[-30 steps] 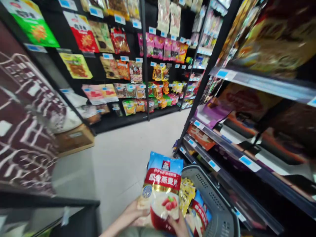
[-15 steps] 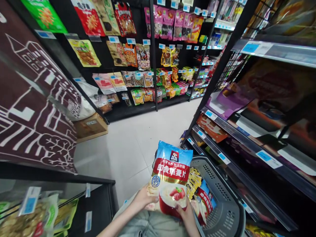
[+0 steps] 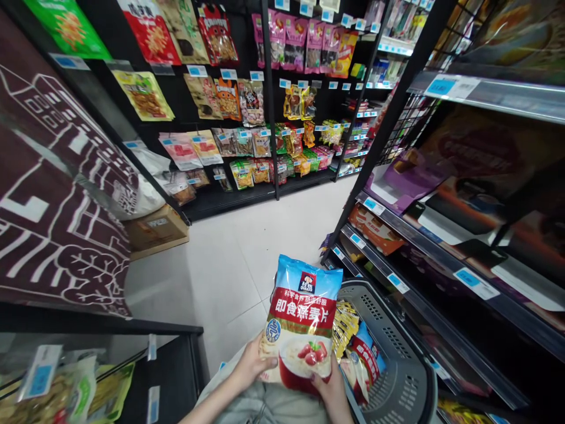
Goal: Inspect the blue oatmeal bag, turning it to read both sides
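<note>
A blue, red and white bag of Quaker oatmeal [image 3: 304,321] is held front side up above my lap. My left hand [image 3: 253,360] grips its lower left edge, thumb on the front. At its lower right, my right hand [image 3: 330,386] is closed on the bag with the thumb pressed on the printed bowl. The other fingers of both hands are hidden behind it. Just right of the bag stands a grey shopping basket [image 3: 399,359]. Inside it lie a second oatmeal bag [image 3: 365,359] and yellow packets [image 3: 345,324].
Snack bags hang on a black rack [image 3: 229,203] across the aisle. Shelves with price tags [image 3: 477,282] rise close on the right, beside the basket. A cardboard box [image 3: 159,229] sits on the pale tiled floor [image 3: 229,259] at left. A low black shelf [image 3: 176,359] holds packets at lower left.
The oatmeal bag has shifted slightly left and down in the view, still between both hands. The surroundings have also slid a little to the left.
</note>
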Available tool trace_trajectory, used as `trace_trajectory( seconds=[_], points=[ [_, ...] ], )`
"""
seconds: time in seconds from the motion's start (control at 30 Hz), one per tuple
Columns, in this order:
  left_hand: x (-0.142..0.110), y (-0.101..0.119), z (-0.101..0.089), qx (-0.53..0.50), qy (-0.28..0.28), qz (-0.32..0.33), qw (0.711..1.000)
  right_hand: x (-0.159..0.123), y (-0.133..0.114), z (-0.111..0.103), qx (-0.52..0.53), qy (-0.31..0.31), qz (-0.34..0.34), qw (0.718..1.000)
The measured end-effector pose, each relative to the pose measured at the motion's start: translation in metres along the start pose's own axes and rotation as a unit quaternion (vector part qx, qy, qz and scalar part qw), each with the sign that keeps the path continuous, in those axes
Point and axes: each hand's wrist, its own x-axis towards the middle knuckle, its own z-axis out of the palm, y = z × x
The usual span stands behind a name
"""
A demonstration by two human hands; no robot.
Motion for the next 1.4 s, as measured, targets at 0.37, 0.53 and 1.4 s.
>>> trace_trajectory(
  seconds=[0.37,0.53,1.4],
  points=[
    [0.000,0.008,0.006,-0.038,-0.003,0.000,0.999,0.000,-0.002,0.000,0.011,-0.008,-0.019,1.000],
    [0.000,0.010,0.007,-0.046,-0.009,0.004,0.999,0.000,0.002,0.001,0.028,-0.016,-0.013,0.999],
    [0.008,0.062,0.009,-0.078,-0.063,-0.108,0.989,0.012,-0.037,-0.004,-0.097,0.030,0.101,0.990]
  ],
)
